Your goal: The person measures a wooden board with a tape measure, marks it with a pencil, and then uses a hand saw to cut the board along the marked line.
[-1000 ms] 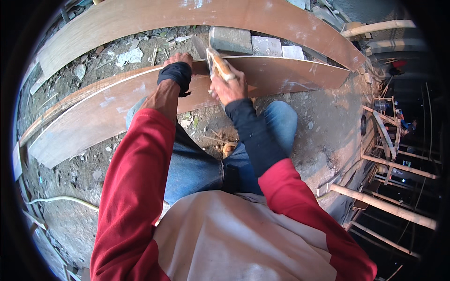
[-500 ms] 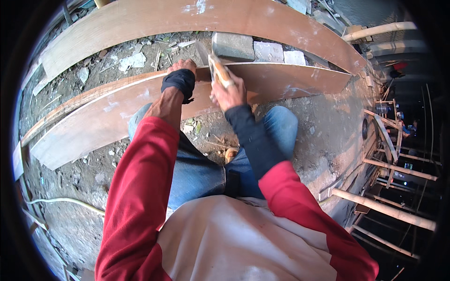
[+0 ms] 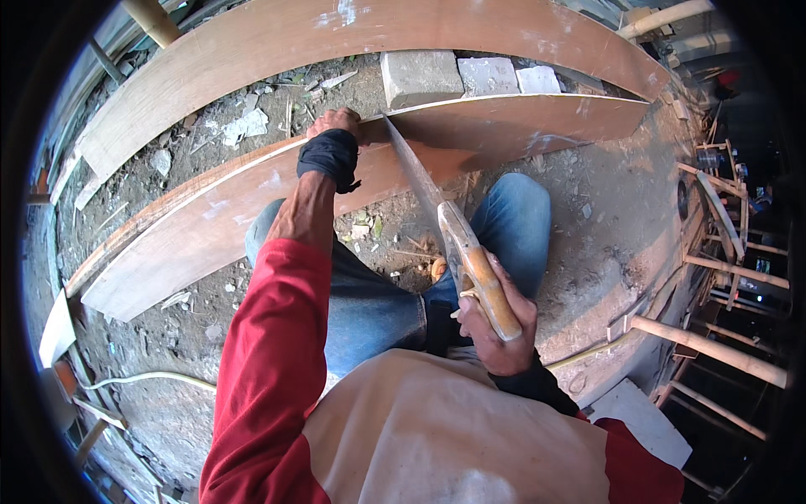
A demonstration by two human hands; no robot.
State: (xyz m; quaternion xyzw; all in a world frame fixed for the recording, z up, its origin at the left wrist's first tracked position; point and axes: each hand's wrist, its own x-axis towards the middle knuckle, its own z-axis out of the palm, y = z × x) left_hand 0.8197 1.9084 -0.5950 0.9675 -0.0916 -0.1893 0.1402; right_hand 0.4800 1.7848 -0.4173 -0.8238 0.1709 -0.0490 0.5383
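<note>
A handsaw (image 3: 420, 178) with a worn wooden handle is gripped in my right hand (image 3: 504, 323), close to my body. Its blade slants away from me, and the tip meets the upper edge of a long brown plywood strip (image 3: 512, 134). The strip stands on edge across the space before my knees. My left hand (image 3: 334, 124), with a black band at the wrist, is closed over that same edge, just left of the saw tip. Some of its fingers are hidden behind the wood.
Beyond lies another long plywood board (image 3: 277, 38). Between them are a concrete block (image 3: 422, 77), pale tile-like pieces (image 3: 489, 76) and rubble. A pale hose (image 3: 151, 377) runs over the ground at left. Bamboo poles (image 3: 709, 349) stand at right, and a white panel (image 3: 642, 420) lies near my right arm.
My right hand has pulled the saw back toward my body, so most of the blade now shows on my side of the plywood. The left hand keeps its hold on the edge.
</note>
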